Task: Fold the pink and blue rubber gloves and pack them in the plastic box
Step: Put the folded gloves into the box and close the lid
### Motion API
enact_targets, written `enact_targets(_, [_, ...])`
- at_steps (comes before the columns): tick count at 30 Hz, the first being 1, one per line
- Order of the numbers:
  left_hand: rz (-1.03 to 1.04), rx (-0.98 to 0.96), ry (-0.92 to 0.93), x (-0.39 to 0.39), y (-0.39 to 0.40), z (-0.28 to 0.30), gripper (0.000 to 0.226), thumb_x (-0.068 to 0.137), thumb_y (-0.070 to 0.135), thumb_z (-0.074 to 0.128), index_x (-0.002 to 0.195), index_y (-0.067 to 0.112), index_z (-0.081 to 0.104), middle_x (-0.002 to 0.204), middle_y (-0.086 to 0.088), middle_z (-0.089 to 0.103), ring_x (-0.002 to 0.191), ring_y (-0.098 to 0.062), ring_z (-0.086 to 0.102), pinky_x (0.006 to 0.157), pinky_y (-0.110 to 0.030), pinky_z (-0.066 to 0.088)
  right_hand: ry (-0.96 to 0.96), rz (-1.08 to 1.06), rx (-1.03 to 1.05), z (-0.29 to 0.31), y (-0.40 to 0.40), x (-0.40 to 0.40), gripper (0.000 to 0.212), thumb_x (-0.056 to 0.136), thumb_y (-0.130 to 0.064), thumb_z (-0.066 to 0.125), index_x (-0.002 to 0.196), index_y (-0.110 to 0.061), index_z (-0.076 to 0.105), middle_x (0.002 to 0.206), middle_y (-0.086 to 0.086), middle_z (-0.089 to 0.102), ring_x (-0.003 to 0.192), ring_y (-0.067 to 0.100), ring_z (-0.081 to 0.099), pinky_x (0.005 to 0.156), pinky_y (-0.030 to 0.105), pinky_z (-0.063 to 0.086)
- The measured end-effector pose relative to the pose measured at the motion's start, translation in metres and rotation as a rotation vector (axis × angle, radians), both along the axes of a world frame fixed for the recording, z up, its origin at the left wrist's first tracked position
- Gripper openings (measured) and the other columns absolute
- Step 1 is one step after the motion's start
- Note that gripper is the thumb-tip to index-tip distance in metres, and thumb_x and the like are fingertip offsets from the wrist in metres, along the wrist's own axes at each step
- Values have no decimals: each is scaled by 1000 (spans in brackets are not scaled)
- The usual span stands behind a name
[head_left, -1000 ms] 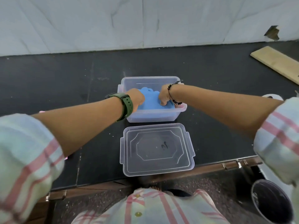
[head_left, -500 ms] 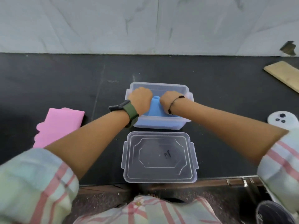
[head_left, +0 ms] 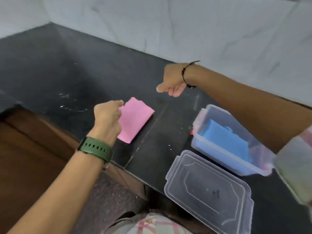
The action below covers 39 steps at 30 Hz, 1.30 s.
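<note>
Likely kitchen: black stone counter point(head_left: 67, 68), marble wall point(head_left: 202, 27).

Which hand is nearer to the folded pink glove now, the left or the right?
The left. The left hand is at the pink glove, fingers curled at its near-left edge. The right hand hovers apart from it, above and beyond its far end.

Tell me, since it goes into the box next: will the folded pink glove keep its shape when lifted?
Probably not: the pink glove looks thin and soft, so its fold may spring open unless pinched. It lies flat on the counter, so it shouldn't roll. It seems light enough for the left hand alone.
</note>
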<state>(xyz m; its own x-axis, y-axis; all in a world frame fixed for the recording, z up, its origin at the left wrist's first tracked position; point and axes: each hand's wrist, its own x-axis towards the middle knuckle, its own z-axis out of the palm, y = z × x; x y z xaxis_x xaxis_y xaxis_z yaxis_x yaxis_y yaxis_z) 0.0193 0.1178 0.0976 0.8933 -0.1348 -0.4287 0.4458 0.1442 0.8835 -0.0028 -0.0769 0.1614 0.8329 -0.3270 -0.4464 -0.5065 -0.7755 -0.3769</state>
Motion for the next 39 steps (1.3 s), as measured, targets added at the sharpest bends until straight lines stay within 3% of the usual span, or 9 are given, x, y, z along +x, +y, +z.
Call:
enact_targets(3, [103,19,109,-6,25,-16,8,84,-4,57,87,2,54,64,-3,46,58,-11,41,50,-20,36,66,39,110,-32,20,35,36,83,-31,68,86,4,62,79,14,62,63,21,58,60,26,55])
enact_targets(6, [178,22,210,-12,32,-32,40,84,-2,57,123,-2,47,99,-2,47,90,-13,49,70,-23,36,153,87,123,-65,30,56,61,83,-32,68,109,18,42,70,13,51,58,24,48,61,29,45])
enact_targets(7, [184,29,244,-14,31,-37,46,85,-2,57,128,-5,44,105,-3,47,97,-14,49,74,-24,35,188,121,83,-71,33,59,38,83,-32,68,75,-16,34,65,12,47,54,22,43,56,29,40])
enact_targets(9, [161,14,299,-17,29,-42,41,86,-3,56,125,-4,44,87,-4,44,75,-14,44,64,-23,37,229,160,29,-83,35,63,38,82,-37,66,69,-5,49,64,15,50,55,25,47,56,32,42])
enact_targets(12, [124,48,359,-18,22,-45,15,87,-1,57,97,4,47,73,-5,36,61,-14,35,53,-24,29,236,161,60,-93,34,67,45,81,-39,67,101,0,55,102,23,62,91,37,65,83,46,55])
enact_targets(20, [174,-22,356,-1,1,-57,38,87,-8,52,124,-1,49,129,-18,55,116,-34,56,99,-47,46,242,95,161,-107,37,74,47,79,-32,72,108,-6,45,123,21,48,107,43,59,79,54,56])
enact_targets(29, [23,92,470,15,0,-55,34,85,-6,58,114,12,57,126,-7,61,116,-27,58,103,-44,45,264,-42,385,-119,34,73,21,78,-14,73,86,-9,54,114,16,55,102,35,57,64,45,56])
enact_targets(35, [-179,-24,412,20,-5,-25,34,88,-8,52,109,18,56,116,-3,63,114,-25,60,80,-43,49,80,-185,633,-84,7,42,18,82,-10,68,98,-9,58,103,12,63,96,30,61,71,42,54])
enact_targets(39, [-444,-134,264,14,-38,23,38,88,-10,49,116,12,62,111,-3,68,75,-20,70,47,-36,58,-123,-306,723,-33,-35,-16,8,86,-13,61,93,-16,60,95,4,65,86,22,62,70,37,53])
